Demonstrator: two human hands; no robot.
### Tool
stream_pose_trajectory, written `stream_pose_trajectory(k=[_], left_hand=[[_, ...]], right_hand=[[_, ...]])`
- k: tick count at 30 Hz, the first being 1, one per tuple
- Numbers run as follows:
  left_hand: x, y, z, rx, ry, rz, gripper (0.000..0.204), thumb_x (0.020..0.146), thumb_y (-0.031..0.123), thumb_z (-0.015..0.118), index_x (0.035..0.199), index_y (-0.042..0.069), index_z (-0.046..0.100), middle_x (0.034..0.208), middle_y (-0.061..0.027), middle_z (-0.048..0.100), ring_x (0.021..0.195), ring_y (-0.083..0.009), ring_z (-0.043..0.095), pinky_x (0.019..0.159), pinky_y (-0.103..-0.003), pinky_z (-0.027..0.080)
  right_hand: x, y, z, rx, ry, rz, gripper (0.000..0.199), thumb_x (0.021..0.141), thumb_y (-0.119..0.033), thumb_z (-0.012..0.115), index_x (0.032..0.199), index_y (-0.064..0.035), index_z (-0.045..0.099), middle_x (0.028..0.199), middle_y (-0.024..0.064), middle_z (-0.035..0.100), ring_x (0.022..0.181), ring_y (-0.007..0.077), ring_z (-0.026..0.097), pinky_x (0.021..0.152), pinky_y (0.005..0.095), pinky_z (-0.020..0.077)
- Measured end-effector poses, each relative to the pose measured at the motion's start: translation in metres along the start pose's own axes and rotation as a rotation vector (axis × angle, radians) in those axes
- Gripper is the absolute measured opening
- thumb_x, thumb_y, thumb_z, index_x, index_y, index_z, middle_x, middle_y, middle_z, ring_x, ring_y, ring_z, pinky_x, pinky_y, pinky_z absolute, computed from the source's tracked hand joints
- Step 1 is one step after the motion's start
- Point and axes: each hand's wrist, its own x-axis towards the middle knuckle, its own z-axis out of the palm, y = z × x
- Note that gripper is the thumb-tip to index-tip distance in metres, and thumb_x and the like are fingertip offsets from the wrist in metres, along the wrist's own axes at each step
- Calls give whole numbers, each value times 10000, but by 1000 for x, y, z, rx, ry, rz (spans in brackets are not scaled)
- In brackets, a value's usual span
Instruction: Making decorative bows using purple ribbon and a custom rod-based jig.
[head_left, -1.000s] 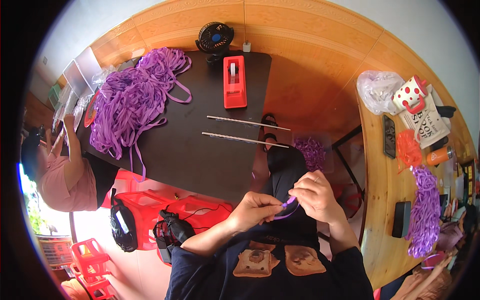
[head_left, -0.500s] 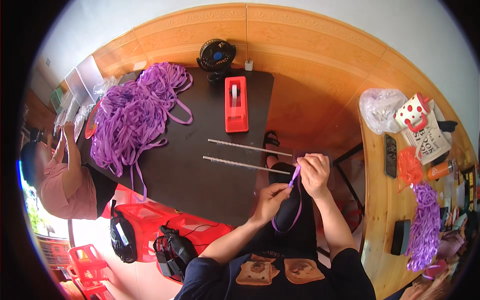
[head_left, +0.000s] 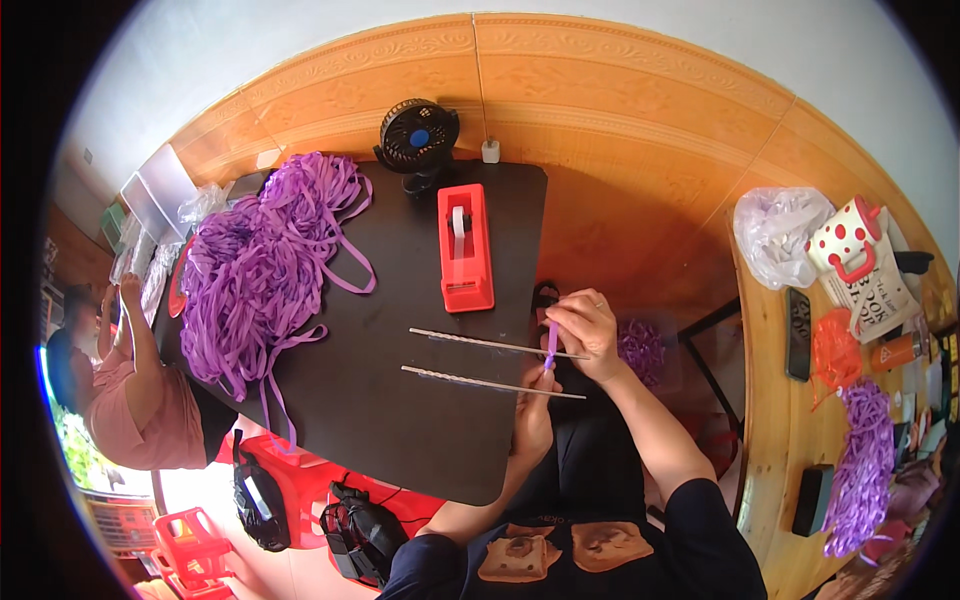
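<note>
Two thin metal rods with twisted shafts, an upper rod (head_left: 470, 340) and a lower rod (head_left: 480, 380), stick out past the right edge of the black table (head_left: 380, 430). At their free ends, a purple ribbon (head_left: 552, 338) with a small knot or fold runs between my hands. My right hand (head_left: 588, 335) pinches its upper part beside the upper rod's tip. Below, my left hand (head_left: 533, 418) closes on the lower part, close to the lower rod. Whether the ribbon passes round the upper rod, I cannot tell.
A large heap of purple ribbon (head_left: 250, 280), a red tape dispenser (head_left: 467, 290) and a black fan (head_left: 418, 138) are on the table. To the right, a wooden table (head_left: 770, 430) carries a phone (head_left: 798, 335), bags and more ribbon. Another person (head_left: 140, 400) sits at far left.
My hands have moved left with the ribbon, up against the rods' free ends. The hanging ribbon loop no longer shows. The whole view has shifted slightly.
</note>
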Motion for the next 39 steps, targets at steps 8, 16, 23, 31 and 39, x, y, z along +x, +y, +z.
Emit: stream_pose_trajectory(k=[8,16,23,31,39], left_hand=[[-38,3,-20,-90,-130,-228,134,969,96,600,1051,6,656,871,-30,656,818,-96,603,780,-220,465],[-116,45,-75,159,-318,-245,137,937,37,629,1025,-48,693,913,-80,679,859,-120,658,783,-229,518],[-126,66,-110,16,-274,-434,174,943,74,630,1033,-54,706,908,-122,712,814,-161,661,766,-279,528],[-125,59,-122,-387,-319,-723,216,965,96,578,1098,-44,674,964,-157,693,866,-266,662,799,-384,535],[-132,62,-128,-246,-236,-597,224,959,115,604,1113,-33,673,969,-141,696,901,-237,656,829,-376,524]], right_hand=[[-69,-41,17,147,-57,336,145,759,-48,682,902,-48,707,819,79,647,761,301,585,709,391,433],[-143,-142,-14,432,-155,700,76,827,-43,680,884,-4,710,768,85,643,728,198,578,685,317,447],[-200,-210,-14,881,-218,1047,76,915,4,638,944,37,699,895,48,681,838,74,602,723,224,478],[-228,-221,-8,999,-178,1167,47,893,18,646,886,31,691,876,59,698,789,82,639,689,208,497],[-217,-212,-7,761,-97,1744,158,890,-172,691,776,-65,670,725,43,686,624,92,639,505,211,464]])
